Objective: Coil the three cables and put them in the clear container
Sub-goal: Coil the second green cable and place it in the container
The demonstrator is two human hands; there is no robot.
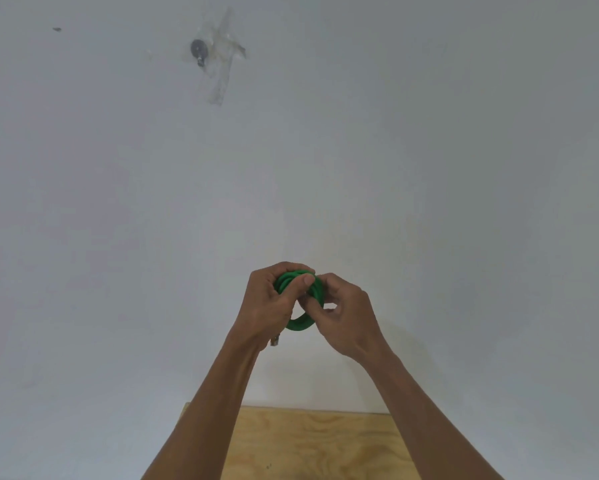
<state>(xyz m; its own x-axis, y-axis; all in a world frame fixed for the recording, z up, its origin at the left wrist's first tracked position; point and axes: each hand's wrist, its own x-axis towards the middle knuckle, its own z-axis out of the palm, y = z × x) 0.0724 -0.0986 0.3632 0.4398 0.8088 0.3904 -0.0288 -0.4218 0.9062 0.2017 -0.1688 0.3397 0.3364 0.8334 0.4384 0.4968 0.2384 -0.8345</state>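
You hold the green cable (pixel 299 299) up in front of you with both hands, raised against the pale wall (pixel 429 168) and well above the wooden table (pixel 325 441) whose top shows at the bottom of the view. The cable is wound into a small coil of several loops. Your left hand (pixel 268 303) grips the top of the coil: the fingers curl over the far side and the thumb (pixel 299 284) presses across the loops on the near side. Your right hand (pixel 346 313) closes on the right side of the coil, its fingers curled and pinching the loops near the middle. The lower arc of the coil hangs free between your two palms. A small metal plug (pixel 275 340) pokes out just below your left hand, beside the wrist; you cannot tell from here how it joins the coil. Both forearms rise from the bottom edge and meet at the cable.

High on the wall to the left, a dark round fitting (pixel 198 50) sits under strips of clear tape (pixel 221 69). A small dark mark (pixel 57 29) lies farther left.
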